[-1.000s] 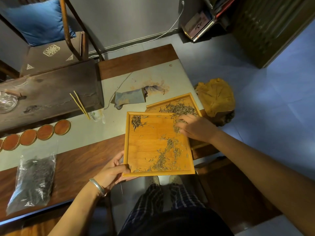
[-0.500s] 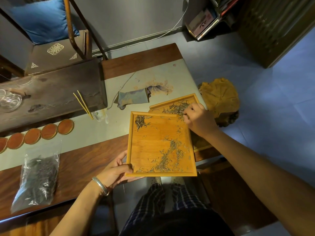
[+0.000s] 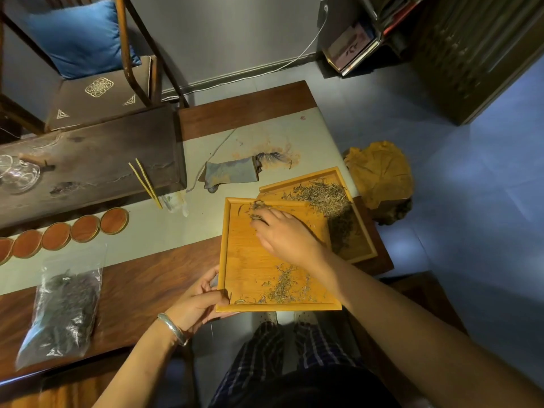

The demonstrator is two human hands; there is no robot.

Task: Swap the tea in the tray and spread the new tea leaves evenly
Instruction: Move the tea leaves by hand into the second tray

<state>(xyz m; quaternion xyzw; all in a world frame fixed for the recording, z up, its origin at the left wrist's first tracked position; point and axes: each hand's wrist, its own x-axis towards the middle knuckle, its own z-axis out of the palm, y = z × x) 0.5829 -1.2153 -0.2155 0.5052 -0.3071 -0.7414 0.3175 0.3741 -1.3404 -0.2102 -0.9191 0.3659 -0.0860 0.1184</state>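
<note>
While my left hand (image 3: 197, 301) grips the tray (image 3: 250, 269) by its near corner, tilted over the second tray (image 3: 357, 251) so old tea (image 3: 284, 285) can slide there, my right hand (image 3: 287, 235) sweeps leaves (image 3: 256, 208) with loosely curled fingers, holding nothing firmly.

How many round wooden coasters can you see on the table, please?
5, in a row along the pale runner at the left: coasters at, and one cut by the frame edge. More may lie out of view.
</note>
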